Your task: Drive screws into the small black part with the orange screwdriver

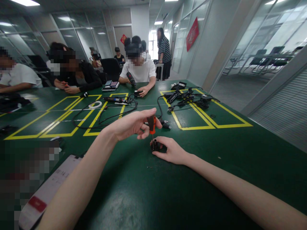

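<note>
My left hand (133, 124) is closed round the handle of a screwdriver (152, 124), orange and dark in colour, with its thumb stretched across the top. The shaft points straight down and its tip meets a small black round part (155, 146), though the exact contact is too small to make out. My right hand (171, 149) pinches that black part from the right between thumb and fingers, low against the green table (192, 198). A few tiny bits, perhaps screws (149, 167), lie just in front of it.
Black cables with plugs (189, 97) are heaped at the back right, inside yellow tape lines (216, 126). A phone (50, 188) lies under my left forearm. More cable, a white tape roll (95, 104) and a power tool (115, 99) lie back left. Across the table, a person (139, 68) holds a driver.
</note>
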A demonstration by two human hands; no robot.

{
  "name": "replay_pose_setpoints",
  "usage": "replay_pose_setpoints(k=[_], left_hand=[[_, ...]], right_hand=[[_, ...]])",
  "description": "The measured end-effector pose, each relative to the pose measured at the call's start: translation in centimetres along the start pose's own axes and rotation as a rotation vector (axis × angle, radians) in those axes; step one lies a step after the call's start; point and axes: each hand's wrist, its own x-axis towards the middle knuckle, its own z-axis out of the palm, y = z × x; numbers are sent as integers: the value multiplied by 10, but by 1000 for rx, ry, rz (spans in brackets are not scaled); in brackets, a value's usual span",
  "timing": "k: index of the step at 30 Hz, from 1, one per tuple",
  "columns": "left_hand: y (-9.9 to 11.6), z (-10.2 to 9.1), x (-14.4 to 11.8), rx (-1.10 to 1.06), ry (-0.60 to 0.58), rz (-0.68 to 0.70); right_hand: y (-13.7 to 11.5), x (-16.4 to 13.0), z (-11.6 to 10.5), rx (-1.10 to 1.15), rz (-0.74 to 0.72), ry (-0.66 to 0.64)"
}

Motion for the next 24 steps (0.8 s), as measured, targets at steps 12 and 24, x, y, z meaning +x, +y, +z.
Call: replay_pose_setpoints(k=[12,24], left_hand=[[-2,0,1,-41,-58,48],[-4,-8,2,-85,-84,-28]], right_hand=[[1,-1,2,21,12,16],[1,-1,1,17,0,8]])
